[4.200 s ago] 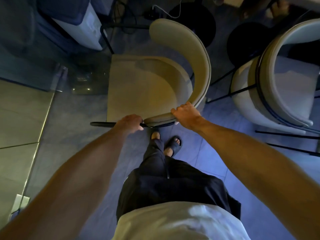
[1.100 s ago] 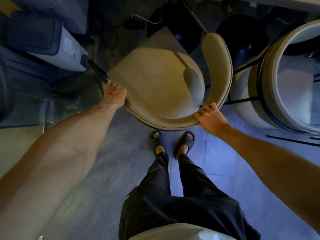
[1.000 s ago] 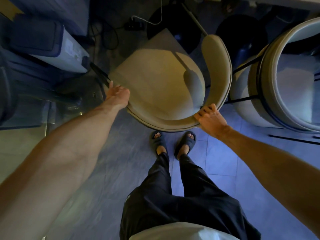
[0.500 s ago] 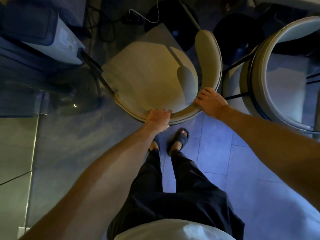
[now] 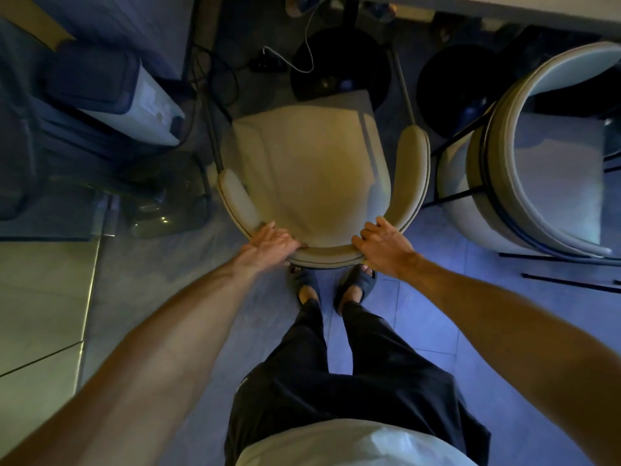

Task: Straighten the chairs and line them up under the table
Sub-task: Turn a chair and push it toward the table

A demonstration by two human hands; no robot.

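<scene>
A beige chair with a curved backrest stands straight ahead, its backrest toward me and its seat front pointing at the table edge at the top. My left hand grips the backrest's left part, fingers curled over its top. My right hand lies on the backrest's right part with fingers spread and fairly straight. A second, paler chair stands close on the right, its backrest curving round toward me. My feet in dark slippers are just behind the beige chair.
Two round black table bases sit on the floor beyond the chairs. A white cable and black cords trail near them. A white and blue appliance and a glass panel stand on the left. Tiled floor lies behind me.
The beige chair has turned, so its backrest now faces me squarely. My left hand slid from the seat's left corner to the backrest; my right hand stayed on the backrest's right side.
</scene>
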